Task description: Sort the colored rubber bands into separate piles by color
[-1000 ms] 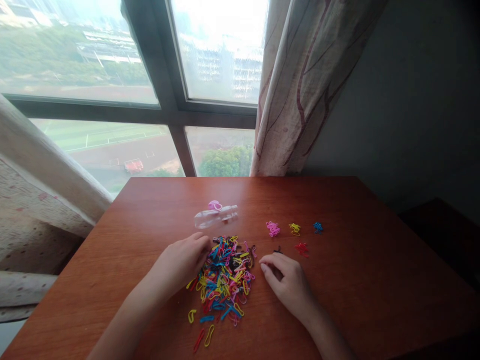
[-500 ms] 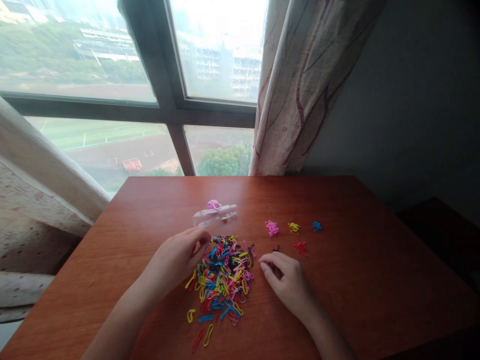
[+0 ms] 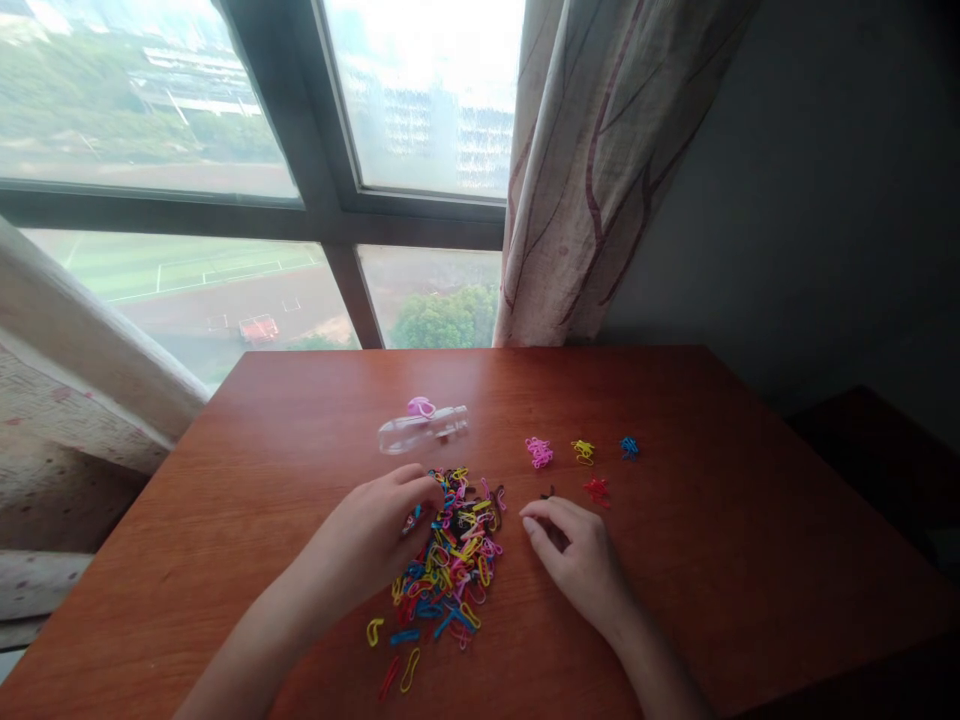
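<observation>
A mixed pile of small rubber bands (image 3: 457,565) in yellow, blue, red, pink and black lies in the middle of the table. My left hand (image 3: 386,520) is over the pile's left side, fingers curled down into it; what its fingertips touch is hidden. To the right of the pile, my right hand (image 3: 577,550) hovers low or rests on the wood, thumb and forefinger drawn together. Anything between them is too small to make out. Black bands (image 3: 550,492) peek out just behind its knuckles. Beyond it are small heaps of pink bands (image 3: 538,452), yellow bands (image 3: 583,452), blue bands (image 3: 629,447) and red bands (image 3: 597,491).
Behind the pile a clear plastic bottle (image 3: 405,435) lies on its side, with a pink looped piece (image 3: 420,407) by it. A few loose bands (image 3: 409,670) lie at the front. The wooden table (image 3: 712,560) meets a window and curtains (image 3: 570,200) at the back.
My left hand has moved right, farther over the pile, covering more of its left side. My right hand has stayed nearly still. The view has shifted slightly.
</observation>
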Demonstrator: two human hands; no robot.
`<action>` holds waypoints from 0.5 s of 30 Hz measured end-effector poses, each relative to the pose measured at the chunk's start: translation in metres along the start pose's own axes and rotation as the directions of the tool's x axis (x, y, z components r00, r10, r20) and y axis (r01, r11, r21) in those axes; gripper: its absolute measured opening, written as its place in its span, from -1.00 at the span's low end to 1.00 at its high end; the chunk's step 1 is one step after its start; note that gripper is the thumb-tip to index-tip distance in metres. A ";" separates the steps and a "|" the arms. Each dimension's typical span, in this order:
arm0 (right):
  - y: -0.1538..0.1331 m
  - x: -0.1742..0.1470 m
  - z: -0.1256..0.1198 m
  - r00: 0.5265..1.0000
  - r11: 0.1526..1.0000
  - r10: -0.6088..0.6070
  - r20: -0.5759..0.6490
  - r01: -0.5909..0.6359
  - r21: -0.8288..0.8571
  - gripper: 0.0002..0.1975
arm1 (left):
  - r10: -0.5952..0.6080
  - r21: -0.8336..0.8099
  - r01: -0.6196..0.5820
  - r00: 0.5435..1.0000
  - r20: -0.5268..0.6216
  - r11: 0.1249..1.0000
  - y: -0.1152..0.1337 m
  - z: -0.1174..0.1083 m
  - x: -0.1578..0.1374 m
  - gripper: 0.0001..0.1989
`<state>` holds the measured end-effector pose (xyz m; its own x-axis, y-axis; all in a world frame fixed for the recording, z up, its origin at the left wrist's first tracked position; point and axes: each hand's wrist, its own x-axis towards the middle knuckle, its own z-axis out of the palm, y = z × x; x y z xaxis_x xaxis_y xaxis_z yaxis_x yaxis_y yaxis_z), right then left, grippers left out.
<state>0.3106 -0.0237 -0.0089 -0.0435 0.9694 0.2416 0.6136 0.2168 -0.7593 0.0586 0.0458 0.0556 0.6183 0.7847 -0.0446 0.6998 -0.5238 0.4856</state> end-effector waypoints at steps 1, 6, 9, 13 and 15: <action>-0.001 0.000 0.000 1.000 1.000 0.001 0.000 -0.001 0.000 -0.82 | -0.011 0.022 0.010 1.000 0.007 1.000 0.001 -0.001 0.000 -0.85; -0.003 0.000 -0.002 1.000 1.000 0.012 0.000 -0.012 0.005 -0.82 | -0.110 0.131 0.099 0.991 0.074 0.986 -0.002 -0.007 -0.003 -0.89; -0.004 0.001 -0.002 1.000 1.000 0.018 0.004 -0.018 0.015 -0.82 | -0.095 0.118 0.083 0.991 0.095 0.989 -0.006 -0.008 -0.005 -0.87; -0.004 0.000 -0.002 1.000 1.000 0.020 0.009 -0.020 0.020 -0.82 | -0.003 0.001 0.003 1.000 -0.011 1.000 0.000 -0.008 -0.001 -0.85; -0.006 -0.001 -0.003 1.000 1.000 0.020 0.020 -0.020 0.014 -0.83 | 0.068 -0.111 -0.074 0.996 -0.057 0.991 0.010 -0.006 0.006 -0.84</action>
<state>0.3096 -0.0260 -0.0030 -0.0473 0.9756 0.2145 0.6030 0.1991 -0.7725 0.0678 0.0474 0.0654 0.6428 0.7651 0.0383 0.6084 -0.5404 0.5812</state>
